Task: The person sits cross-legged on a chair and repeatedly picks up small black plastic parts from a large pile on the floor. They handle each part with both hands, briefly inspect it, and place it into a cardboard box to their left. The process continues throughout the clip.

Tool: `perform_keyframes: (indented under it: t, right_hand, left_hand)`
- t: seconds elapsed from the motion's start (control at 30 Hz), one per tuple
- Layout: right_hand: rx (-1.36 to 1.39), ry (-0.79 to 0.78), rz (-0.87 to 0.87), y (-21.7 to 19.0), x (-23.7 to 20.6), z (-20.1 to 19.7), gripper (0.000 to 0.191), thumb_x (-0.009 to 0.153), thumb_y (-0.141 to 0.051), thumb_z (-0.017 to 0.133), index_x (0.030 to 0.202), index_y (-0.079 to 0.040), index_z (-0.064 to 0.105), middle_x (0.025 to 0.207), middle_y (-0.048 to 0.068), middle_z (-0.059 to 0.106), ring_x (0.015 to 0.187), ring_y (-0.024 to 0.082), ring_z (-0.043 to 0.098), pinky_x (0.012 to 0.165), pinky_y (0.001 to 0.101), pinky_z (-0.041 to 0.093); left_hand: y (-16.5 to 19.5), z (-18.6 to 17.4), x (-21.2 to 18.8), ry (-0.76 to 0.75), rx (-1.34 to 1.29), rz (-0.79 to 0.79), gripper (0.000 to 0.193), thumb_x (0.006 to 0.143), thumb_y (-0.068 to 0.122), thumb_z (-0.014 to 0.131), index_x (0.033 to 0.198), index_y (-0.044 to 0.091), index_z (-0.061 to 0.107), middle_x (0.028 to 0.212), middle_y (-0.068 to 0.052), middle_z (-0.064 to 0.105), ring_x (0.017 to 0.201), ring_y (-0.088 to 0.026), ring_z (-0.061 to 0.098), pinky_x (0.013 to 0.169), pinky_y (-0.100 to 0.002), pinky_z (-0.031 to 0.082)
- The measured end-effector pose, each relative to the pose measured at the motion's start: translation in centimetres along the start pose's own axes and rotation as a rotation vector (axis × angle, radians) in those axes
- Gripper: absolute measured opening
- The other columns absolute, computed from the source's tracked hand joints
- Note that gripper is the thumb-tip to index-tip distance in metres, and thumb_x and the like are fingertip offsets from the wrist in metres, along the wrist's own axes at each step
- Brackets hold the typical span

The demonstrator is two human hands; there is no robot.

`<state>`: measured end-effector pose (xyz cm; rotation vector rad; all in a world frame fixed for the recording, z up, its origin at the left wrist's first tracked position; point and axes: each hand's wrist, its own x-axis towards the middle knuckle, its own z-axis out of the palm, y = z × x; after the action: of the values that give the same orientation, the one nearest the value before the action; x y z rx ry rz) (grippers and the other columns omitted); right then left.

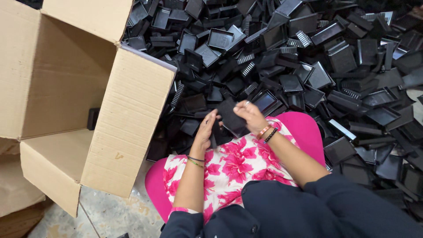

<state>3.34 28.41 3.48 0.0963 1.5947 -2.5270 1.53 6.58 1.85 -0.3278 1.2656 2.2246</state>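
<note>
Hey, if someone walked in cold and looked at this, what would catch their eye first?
The huge heap of black plastic trays filling the top and right. At centre, the left hand and right hand hold one black tray over a pink floral cloth. An open cardboard box stands at left.

I see a small factory or packing workshop: a huge heap of black plastic trays [308, 66] from twelve to three o'clock, an open cardboard box [66, 101] at nine, bare concrete floor [110, 216].
</note>
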Motion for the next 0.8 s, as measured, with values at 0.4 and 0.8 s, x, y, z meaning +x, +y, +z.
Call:
perform_keyframes:
  t: [0.4,0.8]
  right_hand:
    - [-0.935,0.013,-0.241,2.4,-2.3,5.0,0.070,0.079,-0.037,0.084,0.132,0.000,0.056,0.122,0.018,0.067,0.113,0.027,0.067,0.097,0.0344,0.051]
    - [-0.618,-0.137,-0.081,3.6,-4.2,6.5,0.061,0.087,-0.028,0.079,0.135,0.002,0.058,0.110,0.011,0.072,0.098,0.011,0.065,0.086,0.0285,0.054]
  left_hand:
    - [-2.6,-0.5,1.0,0.239,-0.069,0.201,0.058,0.101,0.055,0.049,0.130,0.006,0.062,0.115,-0.006,0.070,0.101,-0.017,0.067,0.090,-0.033,0.054]
    - [-1.9,-1.6,0.6,0.304,-0.136,0.195,0.075,0.102,0.070,0.037,0.120,0.003,0.066,0.096,-0.011,0.068,0.083,-0.021,0.066,0.077,-0.034,0.056]
